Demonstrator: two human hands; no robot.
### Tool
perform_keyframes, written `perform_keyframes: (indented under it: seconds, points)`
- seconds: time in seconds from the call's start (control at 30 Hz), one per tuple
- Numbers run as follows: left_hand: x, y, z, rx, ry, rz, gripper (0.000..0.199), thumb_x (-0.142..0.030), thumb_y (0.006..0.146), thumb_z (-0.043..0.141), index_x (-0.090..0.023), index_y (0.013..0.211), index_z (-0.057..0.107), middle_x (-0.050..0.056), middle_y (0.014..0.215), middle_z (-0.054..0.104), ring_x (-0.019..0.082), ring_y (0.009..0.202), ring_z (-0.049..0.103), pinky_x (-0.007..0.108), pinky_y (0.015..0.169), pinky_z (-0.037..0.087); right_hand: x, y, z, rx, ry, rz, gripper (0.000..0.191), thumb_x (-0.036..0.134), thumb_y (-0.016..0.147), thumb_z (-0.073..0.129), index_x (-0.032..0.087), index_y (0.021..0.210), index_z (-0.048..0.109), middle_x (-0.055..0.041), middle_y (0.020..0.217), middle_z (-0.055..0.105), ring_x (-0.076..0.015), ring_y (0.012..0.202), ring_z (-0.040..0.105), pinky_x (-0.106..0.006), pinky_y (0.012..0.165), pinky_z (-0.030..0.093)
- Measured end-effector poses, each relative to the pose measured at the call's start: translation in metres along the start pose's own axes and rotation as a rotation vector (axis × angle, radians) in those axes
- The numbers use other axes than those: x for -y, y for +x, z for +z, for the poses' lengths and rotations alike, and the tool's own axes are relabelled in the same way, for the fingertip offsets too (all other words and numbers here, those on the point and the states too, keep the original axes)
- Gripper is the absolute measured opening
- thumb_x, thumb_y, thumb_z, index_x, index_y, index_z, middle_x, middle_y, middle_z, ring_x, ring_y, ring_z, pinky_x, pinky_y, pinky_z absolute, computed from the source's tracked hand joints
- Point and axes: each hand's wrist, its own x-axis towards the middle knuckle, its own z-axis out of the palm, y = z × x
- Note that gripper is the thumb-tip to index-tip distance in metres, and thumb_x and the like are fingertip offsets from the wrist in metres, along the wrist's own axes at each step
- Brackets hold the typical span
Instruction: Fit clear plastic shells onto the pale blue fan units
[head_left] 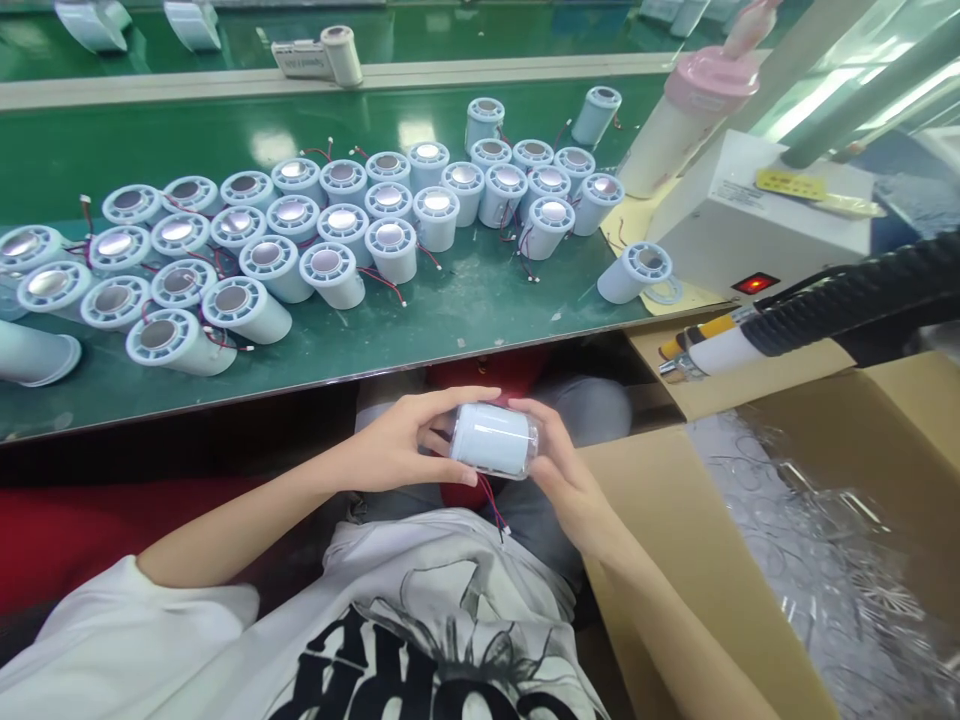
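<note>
The cylinder (491,436) is lying on its side between the two hands, in front of the shirt (450,600) and just off the near edge of the table (480,300). Its pale blue wall is facing up, a clear cover (533,440) is showing around its right end, and red and dark wires (491,500) are hanging below it.

The left hand (409,440) is clasping the left end: the thumb is lying along the near side, and a finger is stretching along the far side. The right hand (566,475) is clasping the right end, its thumb and fingers bending around the cover. Neither hand is gaping; each is closing only as far as the cylinder's width is allowing.

Beyond, many similar cylinders (326,265) are standing close together on the table, some leaning, with short wires trailing among them. One more (634,272) is tilting alone near the right edge. A handheld device (319,57) is resting on the far ledge. To the right, a pink-lidded cup (690,115) is standing beside a white machine (772,195) whose red switch (756,283) is glowing. A black hose (847,300) is reaching in above an open carton (645,520), where clear parts (840,560) are lying heaped.
</note>
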Motion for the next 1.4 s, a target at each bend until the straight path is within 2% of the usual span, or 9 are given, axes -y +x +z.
perform_keyframes:
  seconds: [0.1,0.23,0.33,0.53,0.9,1.03,1.13,1.23,1.4]
  points:
    - [0.005,0.026,-0.002,0.01,-0.081,-0.022,0.082,-0.024,0.067,0.081,-0.025,0.14,0.042,0.01,0.126,0.06,0.024,0.109,0.062,0.039,0.096,0.05,-0.01,0.0,-0.009,-0.098,-0.054,-0.127,0.051,0.047,0.079,0.066,0.027,0.122,0.046,-0.0082,0.128,0.056,-0.0233,0.114,0.057,-0.038,0.096,0.049]
    - [0.007,0.087,0.008,0.033,-0.147,-0.021,0.073,-0.026,0.063,0.083,-0.016,0.129,0.054,0.014,0.126,0.062,0.027,0.114,0.06,0.043,0.1,0.045,-0.034,0.008,-0.028,-0.346,0.147,-0.207,0.049,0.046,0.081,0.06,0.027,0.123,0.042,-0.0086,0.126,0.056,-0.0244,0.111,0.058,-0.043,0.093,0.05]
    - [0.002,0.134,0.022,0.128,-0.122,0.004,0.066,-0.026,0.063,0.083,-0.014,0.123,0.058,0.014,0.123,0.064,0.026,0.111,0.062,0.044,0.103,0.042,-0.043,0.012,-0.044,-0.518,0.261,-0.279,0.049,0.047,0.08,0.059,0.027,0.12,0.042,-0.0091,0.125,0.056,-0.0242,0.108,0.059,-0.046,0.094,0.05]
    - [-0.01,0.183,0.04,0.308,-0.044,0.009,0.062,-0.024,0.063,0.083,-0.013,0.119,0.06,0.015,0.124,0.063,0.026,0.115,0.059,0.045,0.105,0.04,-0.039,0.008,-0.07,-0.608,0.329,-0.355,0.05,0.049,0.079,0.061,0.026,0.119,0.042,-0.0092,0.121,0.058,-0.0236,0.106,0.06,-0.045,0.094,0.05]
    - [-0.025,0.169,0.026,0.311,-0.02,-0.016,0.059,-0.019,0.064,0.082,-0.017,0.116,0.053,0.012,0.12,0.063,0.018,0.105,0.063,0.033,0.093,0.047,-0.026,0.011,-0.078,-0.412,0.305,-0.382,0.056,0.051,0.079,0.065,0.026,0.125,0.044,-0.0082,0.118,0.06,-0.0232,0.107,0.06,-0.039,0.092,0.052]
    - [-0.032,0.166,0.028,0.258,-0.01,-0.027,0.058,-0.021,0.065,0.081,-0.014,0.116,0.055,0.012,0.118,0.064,0.019,0.103,0.062,0.032,0.09,0.048,-0.027,0.011,-0.076,-0.339,0.246,-0.441,0.061,0.052,0.081,0.063,0.031,0.133,0.039,-0.009,0.136,0.048,-0.0218,0.103,0.063,-0.038,0.084,0.057]
    - [-0.032,0.162,0.033,0.21,-0.039,-0.068,0.054,-0.023,0.066,0.08,-0.012,0.113,0.056,0.012,0.113,0.066,0.02,0.098,0.063,0.032,0.087,0.048,-0.026,0.006,-0.082,-0.384,-0.074,-0.537,0.063,0.04,0.079,0.07,0.034,0.135,0.042,-0.0079,0.147,0.039,-0.0256,0.117,0.056,-0.038,0.086,0.056]
    - [-0.031,0.155,0.038,0.199,-0.083,-0.091,0.052,-0.027,0.066,0.081,-0.012,0.11,0.057,0.011,0.107,0.069,0.02,0.093,0.065,0.032,0.084,0.05,-0.026,-0.001,-0.089,-0.454,-0.386,-0.614,0.058,0.027,0.08,0.071,0.033,0.133,0.049,-0.0062,0.143,0.047,-0.0265,0.132,0.043,-0.041,0.1,0.049]
    - [-0.03,0.157,0.041,0.123,-0.012,-0.109,0.05,-0.035,0.067,0.079,-0.011,0.105,0.058,0.009,0.097,0.071,0.019,0.086,0.066,0.032,0.082,0.05,-0.034,0.004,-0.089,-0.466,-0.244,-0.589,0.065,0.03,0.077,0.074,0.028,0.135,0.047,-0.0092,0.139,0.051,-0.0268,0.125,0.051,-0.043,0.101,0.048]
